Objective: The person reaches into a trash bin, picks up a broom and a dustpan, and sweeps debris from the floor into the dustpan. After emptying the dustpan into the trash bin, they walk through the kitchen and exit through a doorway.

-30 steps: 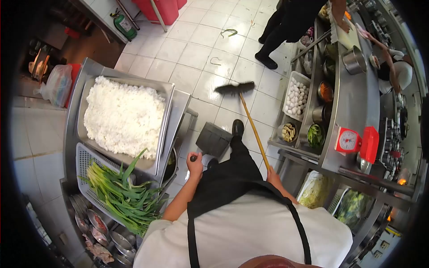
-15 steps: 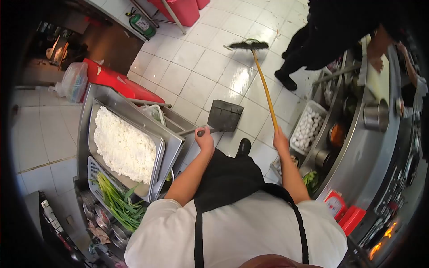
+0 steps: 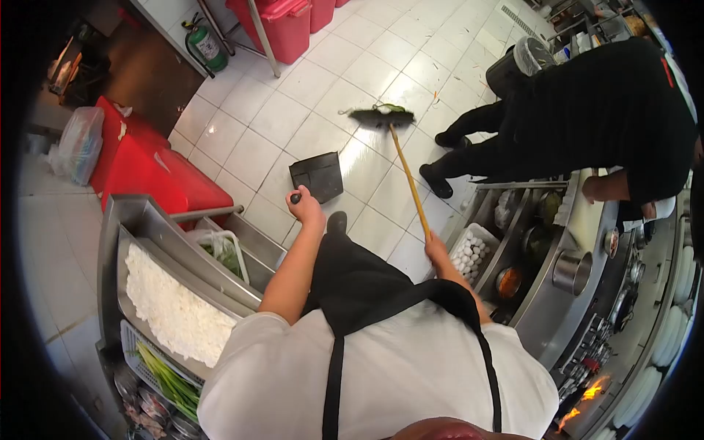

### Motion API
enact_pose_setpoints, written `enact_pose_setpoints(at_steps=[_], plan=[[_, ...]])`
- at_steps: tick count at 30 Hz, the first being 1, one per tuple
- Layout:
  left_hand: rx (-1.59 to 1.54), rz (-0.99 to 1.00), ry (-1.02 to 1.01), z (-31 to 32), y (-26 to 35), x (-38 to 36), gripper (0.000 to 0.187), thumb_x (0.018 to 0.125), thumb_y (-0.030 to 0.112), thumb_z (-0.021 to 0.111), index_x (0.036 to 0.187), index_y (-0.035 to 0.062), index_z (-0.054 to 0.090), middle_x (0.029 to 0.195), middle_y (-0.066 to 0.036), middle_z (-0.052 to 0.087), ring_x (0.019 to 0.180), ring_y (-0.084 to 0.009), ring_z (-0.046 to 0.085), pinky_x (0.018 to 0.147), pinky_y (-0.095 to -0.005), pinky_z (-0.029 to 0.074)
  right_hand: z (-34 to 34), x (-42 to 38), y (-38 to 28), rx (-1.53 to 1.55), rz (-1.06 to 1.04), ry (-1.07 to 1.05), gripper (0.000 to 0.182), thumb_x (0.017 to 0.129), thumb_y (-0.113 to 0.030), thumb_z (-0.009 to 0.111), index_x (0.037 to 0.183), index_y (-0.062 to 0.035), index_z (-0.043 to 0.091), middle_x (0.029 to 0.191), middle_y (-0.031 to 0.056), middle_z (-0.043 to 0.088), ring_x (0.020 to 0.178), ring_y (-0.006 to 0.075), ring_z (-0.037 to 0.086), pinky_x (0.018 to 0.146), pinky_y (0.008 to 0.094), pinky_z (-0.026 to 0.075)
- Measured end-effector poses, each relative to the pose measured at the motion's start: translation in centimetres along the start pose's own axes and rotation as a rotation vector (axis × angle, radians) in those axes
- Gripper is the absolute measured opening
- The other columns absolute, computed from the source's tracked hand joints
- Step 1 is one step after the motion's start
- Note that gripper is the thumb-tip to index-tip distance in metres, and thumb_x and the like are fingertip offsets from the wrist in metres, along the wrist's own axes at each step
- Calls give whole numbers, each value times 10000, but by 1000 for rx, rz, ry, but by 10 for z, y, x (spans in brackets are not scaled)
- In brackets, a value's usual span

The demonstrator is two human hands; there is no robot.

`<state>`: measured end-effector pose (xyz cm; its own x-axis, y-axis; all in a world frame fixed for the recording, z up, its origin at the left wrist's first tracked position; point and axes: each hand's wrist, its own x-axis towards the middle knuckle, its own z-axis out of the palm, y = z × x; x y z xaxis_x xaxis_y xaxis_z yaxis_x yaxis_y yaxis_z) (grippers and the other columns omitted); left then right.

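The dustpan (image 3: 317, 174) is gripped by its handle in the left hand (image 3: 307, 207), left of the broom (image 3: 410, 180), whose yellow stick is gripped in the right hand (image 3: 438, 250); its dark head (image 3: 378, 119) is set on the tiled floor (image 3: 293, 103), beside green scraps (image 3: 389, 108).

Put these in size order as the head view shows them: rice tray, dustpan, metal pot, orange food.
1. Rice tray
2. Dustpan and metal pot: too close in apparent size to rank
3. Orange food

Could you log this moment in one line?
left hand: holding dustpan | right hand: holding broom | green scraps: at broom head
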<state>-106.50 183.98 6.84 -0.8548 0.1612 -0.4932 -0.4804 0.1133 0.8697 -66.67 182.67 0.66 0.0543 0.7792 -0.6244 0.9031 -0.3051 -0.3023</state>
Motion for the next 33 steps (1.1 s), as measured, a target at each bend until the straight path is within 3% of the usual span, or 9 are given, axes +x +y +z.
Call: enact_pose_setpoints(at_steps=[1,4,8,9,14,20,25,29,33], plan=[[6,3,8,12,4,12,176,879,134,600,861,71,437,778,-16,465,694,-132,431,638,-293,404,-17,34,-22,53,45,-47,310,946,-291,360,1137,-77,480,1003,244,601,908,448,570,767,517,451],[-38,34,-20,34,30,58,175,861,102,616,869,83,442,805,-10,470,746,-136,441,691,-292,403,-69,35,-84,17,-128,182,345,955,-333,343,1121,-83,512,930,231,611,874,434,572,727,491,448],[-31,-61,-56,37,50,127,171,856,65,610,855,100,443,801,-2,457,718,-129,422,660,-293,387,-63,-57,-81,86,-11,175,324,958,-311,351,1189,-130,489,899,258,608,850,478,565,721,538,439],[4,-40,-54,37,58,134,173,861,74,610,853,113,442,794,-1,454,703,-127,418,638,-296,382,-48,-62,-47,166,17,82,354,950,-382,408,1186,-151,534,878,178,625,856,326,623,717,406,463],[39,-47,-25,70,90,161,172,860,57,605,829,99,442,774,6,459,672,-114,417,598,-283,379,-42,-88,-47,84,194,-51,376,939,-376,422,1259,-182,462,892,215,619,856,384,606,716,462,455],[68,-70,81,132,118,210,160,876,91,594,830,120,444,754,12,467,646,-113,432,526,-304,367,-87,15,-147,-31,176,-30,450,927,-368,440,1346,-219,375,909,261,611,857,453,586,716,530,446],[119,-80,132,190,159,272,100,882,117,576,876,110,476,875,-24,512,805,-171,491,650,-389,448,-115,178,-245,18,164,43,395,943,-381,399,1294,-207,446,943,218,642,890,417,611,768,515,481],[142,-111,189,225,194,321,241,908,164,546,1122,68,489,1204,-99,504,1143,-272,464,926,-535,429,-188,176,-308,86,217,32,366,940,-355,427,1263,-190,474,937,229,638,889,413,612,781,517,477],[2,-137,275,248,219,361,342,911,156,526,1234,69,457,1302,-112,456,1183,-300,445,925,-523,429,-187,146,-286,11,179,131,368,928,-335,456,1281,-238,492,906,231,639,840,436,606,748,519,481]])
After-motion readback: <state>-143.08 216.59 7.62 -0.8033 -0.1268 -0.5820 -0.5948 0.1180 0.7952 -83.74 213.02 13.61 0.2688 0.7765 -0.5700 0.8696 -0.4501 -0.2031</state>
